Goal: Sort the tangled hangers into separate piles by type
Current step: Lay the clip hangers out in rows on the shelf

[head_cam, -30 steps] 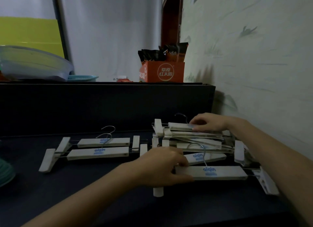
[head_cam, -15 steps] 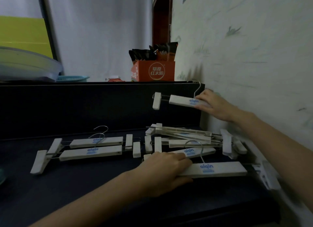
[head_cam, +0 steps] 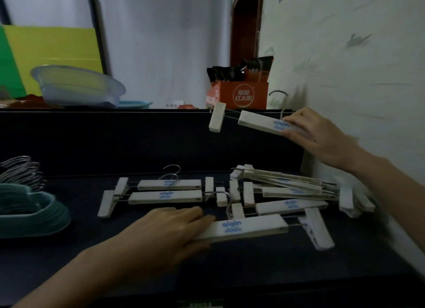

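The left hand (head_cam: 170, 227) lies flat on the dark bench (head_cam: 253, 273), closest to us. Its fingers are spread a little and press down on one end of a white clip hanger (head_cam: 243, 227) with blue letters on it. This hanger lies on the bench, and a white clip (head_cam: 316, 229) sticks out at its right end. Just behind it sits a messy pile of white clip hangers (head_cam: 289, 190), all crossing over each other, near the wall on the right. To the left of that pile, two more clip hangers (head_cam: 165, 191) lie side by side in a neat row, with their metal hooks pointing away from us. Far to the left, at the edge of the bench, is a stack of green hangers (head_cam: 34, 213) with a bunch of metal hooks above them. Higher up, the right hand (head_cam: 319, 135) pinches one clip hanger (head_cam: 259, 121) by its right end and holds it in the air above the messy pile. That hanger tilts, and its left clip hangs down. Behind the bench is a dark shelf (head_cam: 138, 111). On the shelf stand a clear plastic bowl (head_cam: 78, 87), a small blue basket (head_cam: 135, 104) and an orange box (head_cam: 239, 94) with dark packets in it. A pale wall (head_cam: 356, 55) is on the right.
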A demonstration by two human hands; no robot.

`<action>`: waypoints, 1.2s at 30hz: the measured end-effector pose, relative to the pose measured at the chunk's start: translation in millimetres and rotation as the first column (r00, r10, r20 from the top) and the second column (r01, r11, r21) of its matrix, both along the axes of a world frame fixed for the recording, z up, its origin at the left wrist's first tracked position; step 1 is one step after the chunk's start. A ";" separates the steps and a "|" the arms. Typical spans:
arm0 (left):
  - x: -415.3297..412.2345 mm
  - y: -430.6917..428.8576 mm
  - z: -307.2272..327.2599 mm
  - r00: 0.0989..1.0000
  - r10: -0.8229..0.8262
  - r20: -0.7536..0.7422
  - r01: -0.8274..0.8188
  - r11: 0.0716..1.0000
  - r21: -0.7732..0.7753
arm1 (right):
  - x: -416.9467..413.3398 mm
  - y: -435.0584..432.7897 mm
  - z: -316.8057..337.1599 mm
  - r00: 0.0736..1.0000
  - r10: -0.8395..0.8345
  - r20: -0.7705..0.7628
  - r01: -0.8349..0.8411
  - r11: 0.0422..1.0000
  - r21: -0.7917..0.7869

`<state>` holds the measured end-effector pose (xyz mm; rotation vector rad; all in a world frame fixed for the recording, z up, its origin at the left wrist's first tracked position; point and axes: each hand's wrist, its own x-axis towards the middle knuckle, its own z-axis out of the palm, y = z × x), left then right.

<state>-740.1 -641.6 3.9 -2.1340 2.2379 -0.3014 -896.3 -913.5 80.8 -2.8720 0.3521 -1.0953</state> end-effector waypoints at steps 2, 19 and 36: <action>17.8 26.4 -3.2 1.000 0.014 0.020 -0.013 0.999 -0.031 | 9.4 14.7 -1.2 1.000 0.029 0.003 -0.029 1.000 0.013; 111.7 74.1 -32.9 1.000 0.000 -0.024 -0.002 0.997 -0.075 | 46.1 86.4 -20.8 0.995 0.094 0.015 -0.095 0.988 0.120; 136.1 49.5 -53.1 0.993 0.086 -0.085 -0.105 0.963 -0.249 | 49.3 125.9 -48.1 0.984 0.133 -0.118 -0.117 0.984 0.133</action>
